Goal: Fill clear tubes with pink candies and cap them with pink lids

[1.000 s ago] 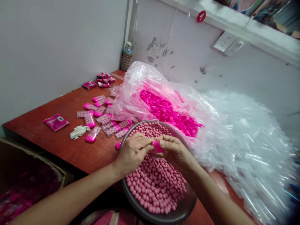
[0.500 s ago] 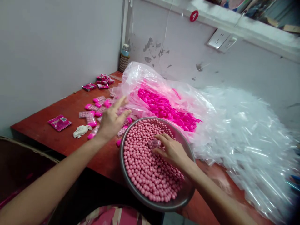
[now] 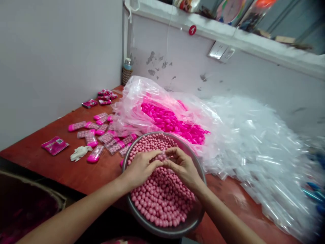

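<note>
Both hands meet above a grey metal bowl (image 3: 200,217) heaped with pink beads (image 3: 159,203). Between my fingertips is a small clear plastic tube (image 3: 160,156) with pink beads inside, partly hidden by the fingers. My left hand (image 3: 142,167) pinches it from the left with thumb and forefinger. My right hand (image 3: 181,166) grips its other end, fingers curled. Just behind the bowl, bright pink plastic caps (image 3: 170,118) lie in an open clear plastic bag (image 3: 127,112). Left of the bowl are several bead-filled tubes with pink caps (image 3: 95,154).
A large pile of clear plastic tubes (image 3: 254,145) covers the right of the red table (image 3: 63,173). On the left lie a pink packet (image 3: 55,145), a crumpled white scrap (image 3: 80,153) and more packets (image 3: 106,95). A bottle in a woven holder (image 3: 127,73) stands in the corner.
My left hand has come from over the capped tubes to the bowl and taken hold of the tube. My right hand has lifted slightly with it. The view has shifted right.
</note>
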The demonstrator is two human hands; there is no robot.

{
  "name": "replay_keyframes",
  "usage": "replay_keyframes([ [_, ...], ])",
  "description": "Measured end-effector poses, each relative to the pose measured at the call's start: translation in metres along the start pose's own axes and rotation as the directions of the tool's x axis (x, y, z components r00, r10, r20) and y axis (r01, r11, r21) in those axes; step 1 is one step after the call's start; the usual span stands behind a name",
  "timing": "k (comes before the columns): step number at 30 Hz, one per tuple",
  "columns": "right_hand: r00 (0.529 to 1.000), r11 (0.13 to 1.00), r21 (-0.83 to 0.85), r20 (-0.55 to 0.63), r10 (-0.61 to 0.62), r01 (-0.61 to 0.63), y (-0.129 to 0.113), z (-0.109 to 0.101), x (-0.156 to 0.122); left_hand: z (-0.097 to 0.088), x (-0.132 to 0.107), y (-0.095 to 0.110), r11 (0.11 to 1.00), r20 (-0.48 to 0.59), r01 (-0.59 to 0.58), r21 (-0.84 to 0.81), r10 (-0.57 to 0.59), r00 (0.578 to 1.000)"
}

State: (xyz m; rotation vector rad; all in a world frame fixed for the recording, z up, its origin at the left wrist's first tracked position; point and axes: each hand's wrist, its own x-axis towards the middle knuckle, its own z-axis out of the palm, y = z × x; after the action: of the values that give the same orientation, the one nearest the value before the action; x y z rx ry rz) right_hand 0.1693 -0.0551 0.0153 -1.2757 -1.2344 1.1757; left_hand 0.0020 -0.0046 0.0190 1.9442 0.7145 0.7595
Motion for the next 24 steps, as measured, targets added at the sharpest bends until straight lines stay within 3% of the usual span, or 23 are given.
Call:
replay_keyframes([
  [3,0.996,0.999,0.001,0.066,-0.052,0.052,-0.005,-0.004,-0.003,0.002,0.000,-0.001,0.990,-0.012,0.053,-0.132,-0.055,0.998],
  [6,0.991,0.968,-0.220,0.077,-0.109,0.124,-0.012,-0.028,0.010,0.002,0.000,-0.005,0.947,-0.018,0.119,-0.298,-0.130,0.991],
  [8,0.982,0.848,-0.506,-0.009,-0.186,0.156,-0.015,-0.052,0.030,0.001,-0.001,-0.007,0.906,-0.016,0.147,-0.396,-0.167,0.986],
  [11,0.955,0.557,-0.824,-0.070,-0.287,0.107,-0.017,-0.083,0.072,-0.001,-0.003,-0.007,0.917,-0.082,0.106,-0.385,-0.148,0.986],
  [14,0.956,0.425,-0.900,-0.040,-0.292,0.092,-0.016,-0.098,0.119,-0.003,-0.004,-0.004,0.961,-0.161,0.026,-0.274,-0.073,0.984],
  [17,0.960,0.290,-0.953,0.009,-0.279,0.093,-0.014,-0.097,0.161,-0.004,-0.005,-0.003,0.973,-0.189,0.004,-0.230,-0.048,0.981],
  [24,0.986,-0.027,-0.994,0.105,-0.128,0.103,-0.009,-0.093,0.220,-0.001,-0.006,-0.010,0.934,-0.184,0.075,-0.349,-0.147,0.972],
])
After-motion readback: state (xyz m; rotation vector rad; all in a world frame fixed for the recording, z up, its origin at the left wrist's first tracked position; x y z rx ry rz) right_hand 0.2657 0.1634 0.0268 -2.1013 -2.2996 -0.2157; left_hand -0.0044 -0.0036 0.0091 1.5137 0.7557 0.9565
